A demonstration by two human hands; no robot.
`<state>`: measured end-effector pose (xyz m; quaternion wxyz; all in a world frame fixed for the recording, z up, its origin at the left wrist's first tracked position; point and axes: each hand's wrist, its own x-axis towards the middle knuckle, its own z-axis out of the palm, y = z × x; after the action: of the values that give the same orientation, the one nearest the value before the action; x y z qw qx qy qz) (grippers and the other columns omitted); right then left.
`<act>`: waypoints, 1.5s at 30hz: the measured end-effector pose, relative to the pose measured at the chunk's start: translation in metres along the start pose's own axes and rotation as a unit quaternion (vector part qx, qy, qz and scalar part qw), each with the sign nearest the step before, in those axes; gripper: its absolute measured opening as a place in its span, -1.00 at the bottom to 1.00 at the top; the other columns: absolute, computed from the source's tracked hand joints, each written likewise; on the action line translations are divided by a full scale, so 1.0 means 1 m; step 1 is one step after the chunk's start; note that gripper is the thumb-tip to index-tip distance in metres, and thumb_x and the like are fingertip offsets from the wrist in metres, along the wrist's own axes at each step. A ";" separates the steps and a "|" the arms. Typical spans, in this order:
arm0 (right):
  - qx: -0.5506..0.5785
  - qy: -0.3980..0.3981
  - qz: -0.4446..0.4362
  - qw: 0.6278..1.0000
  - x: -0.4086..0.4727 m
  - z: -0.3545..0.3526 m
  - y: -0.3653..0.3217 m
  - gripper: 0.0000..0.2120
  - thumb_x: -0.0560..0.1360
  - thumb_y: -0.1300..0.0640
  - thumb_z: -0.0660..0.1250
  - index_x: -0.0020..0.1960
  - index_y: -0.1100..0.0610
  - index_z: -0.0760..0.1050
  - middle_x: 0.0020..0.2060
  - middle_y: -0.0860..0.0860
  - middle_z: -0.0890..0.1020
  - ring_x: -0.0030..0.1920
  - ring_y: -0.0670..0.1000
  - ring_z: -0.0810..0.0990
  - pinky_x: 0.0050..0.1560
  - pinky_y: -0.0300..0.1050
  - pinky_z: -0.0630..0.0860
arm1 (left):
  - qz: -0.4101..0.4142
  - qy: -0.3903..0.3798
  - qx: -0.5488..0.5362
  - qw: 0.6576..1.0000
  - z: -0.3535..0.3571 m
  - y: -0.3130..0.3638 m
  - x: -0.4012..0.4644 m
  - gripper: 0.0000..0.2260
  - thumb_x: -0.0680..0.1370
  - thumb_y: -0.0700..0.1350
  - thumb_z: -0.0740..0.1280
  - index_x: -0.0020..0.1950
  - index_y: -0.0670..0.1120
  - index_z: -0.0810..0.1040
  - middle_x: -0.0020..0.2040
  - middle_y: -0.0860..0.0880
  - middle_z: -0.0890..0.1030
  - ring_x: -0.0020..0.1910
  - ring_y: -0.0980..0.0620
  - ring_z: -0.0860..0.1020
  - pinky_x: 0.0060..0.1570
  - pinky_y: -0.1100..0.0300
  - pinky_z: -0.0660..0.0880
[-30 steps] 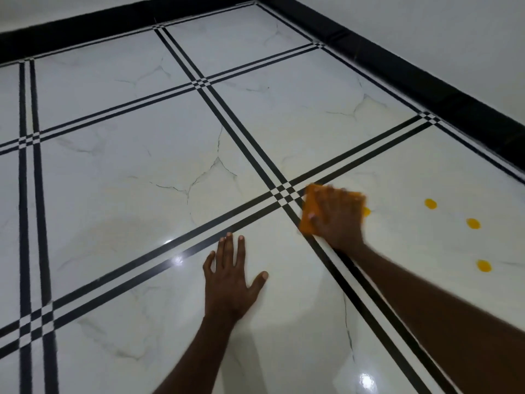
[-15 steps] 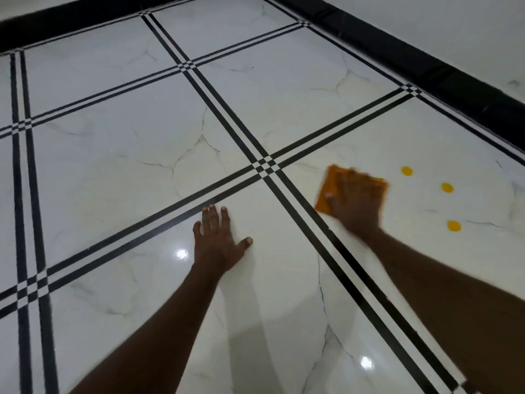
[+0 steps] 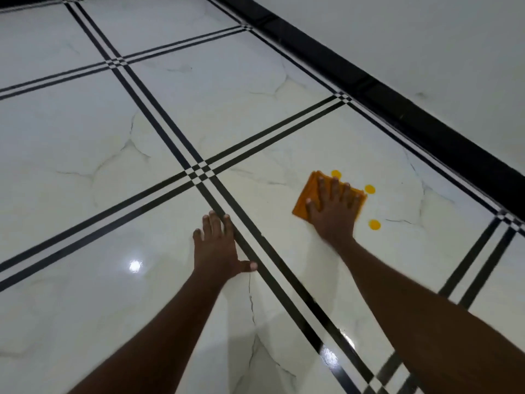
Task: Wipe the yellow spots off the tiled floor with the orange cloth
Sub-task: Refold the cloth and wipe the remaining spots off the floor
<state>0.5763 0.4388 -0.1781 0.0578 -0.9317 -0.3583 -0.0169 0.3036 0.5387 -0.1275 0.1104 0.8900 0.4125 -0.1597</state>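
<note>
My right hand (image 3: 333, 213) presses flat on a folded orange cloth (image 3: 304, 199) on the glossy white tiled floor (image 3: 136, 294), fingers spread over it. Three yellow spots lie just off the cloth: one (image 3: 336, 174) touching its far edge, one (image 3: 370, 189) just past its right corner, one (image 3: 374, 224) to the right of my wrist. My left hand (image 3: 217, 248) rests palm down on the floor to the left, fingers apart, fingertips at a black tile stripe, holding nothing.
Double black stripes (image 3: 199, 170) cross the marble-look tiles in a grid. A black skirting band (image 3: 397, 109) runs along the pale wall (image 3: 426, 38) at the right, close behind the spots. Light glare sits on the tile at the lower left.
My right hand has slid the cloth to the right, from the stripe crossing over to the three spots. My left hand has shifted right up to the black stripe. The view has moved right.
</note>
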 end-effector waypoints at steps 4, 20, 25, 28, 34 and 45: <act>0.011 -0.022 -0.092 0.995 -0.044 -0.006 -0.032 -0.27 0.55 -0.28 0.03 0.66 -0.05 0.09 0.63 0.16 0.20 0.60 0.34 0.15 0.55 0.40 -0.09 | -0.011 -0.001 -0.007 1.000 0.000 0.002 -0.001 0.22 0.31 0.52 0.31 0.61 -0.15 -0.26 0.60 -0.28 -0.23 0.60 -0.27 -0.20 0.54 -0.23 -0.01; 0.014 -0.036 0.006 0.999 -0.046 -0.009 0.021 -0.24 0.55 -0.32 -0.02 0.67 -0.01 0.08 0.62 0.19 0.19 0.59 0.37 0.14 0.53 0.44 -0.06 | 0.088 -0.037 0.017 0.995 -0.036 0.084 0.033 0.18 0.33 0.39 0.44 0.62 -0.14 -0.19 0.62 -0.25 -0.15 0.60 -0.25 -0.16 0.54 -0.21 -0.01; -0.005 -0.075 -0.088 0.993 0.009 -0.008 0.065 -0.25 0.54 -0.35 -0.15 0.67 -0.08 -0.02 0.66 0.13 0.08 0.63 0.32 0.06 0.56 0.41 -0.06 | 0.119 -0.065 0.075 0.988 -0.016 0.119 0.036 0.23 0.33 0.37 0.45 0.60 -0.14 -0.31 0.60 -0.25 -0.29 0.59 -0.25 -0.23 0.54 -0.23 -0.03; 0.025 -0.067 0.064 0.995 0.026 -0.014 0.110 -0.25 0.56 -0.36 -0.14 0.67 -0.05 0.01 0.65 0.16 0.09 0.62 0.35 0.05 0.54 0.45 -0.05 | 0.108 -0.051 0.083 0.989 -0.021 0.096 0.037 0.15 0.39 0.33 0.42 0.61 -0.09 -0.30 0.62 -0.12 -0.29 0.61 -0.22 -0.18 0.53 -0.24 0.07; 0.056 -0.033 0.091 0.994 -0.050 -0.016 0.069 -0.25 0.55 -0.31 -0.04 0.67 -0.02 0.02 0.64 0.19 0.14 0.60 0.38 0.08 0.54 0.41 -0.14 | 0.105 -0.062 0.097 0.988 -0.021 0.090 0.039 0.12 0.42 0.32 0.41 0.61 -0.08 -0.30 0.61 -0.16 -0.29 0.59 -0.32 -0.18 0.52 -0.26 0.08; 0.057 -0.020 0.225 0.973 -0.038 -0.028 0.120 -0.23 0.58 -0.33 -0.08 0.68 0.01 -0.07 0.65 0.21 0.07 0.62 0.36 0.01 0.56 0.44 -0.14 | 0.107 -0.079 0.092 0.987 -0.023 0.089 0.045 0.14 0.41 0.33 0.41 0.60 -0.07 -0.35 0.60 -0.15 -0.35 0.58 -0.31 -0.25 0.49 -0.34 0.03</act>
<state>0.6283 0.3219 -0.1646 0.1056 -0.9836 -0.1414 0.0360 0.4042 0.5214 -0.1175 0.0770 0.9199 0.2889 -0.2539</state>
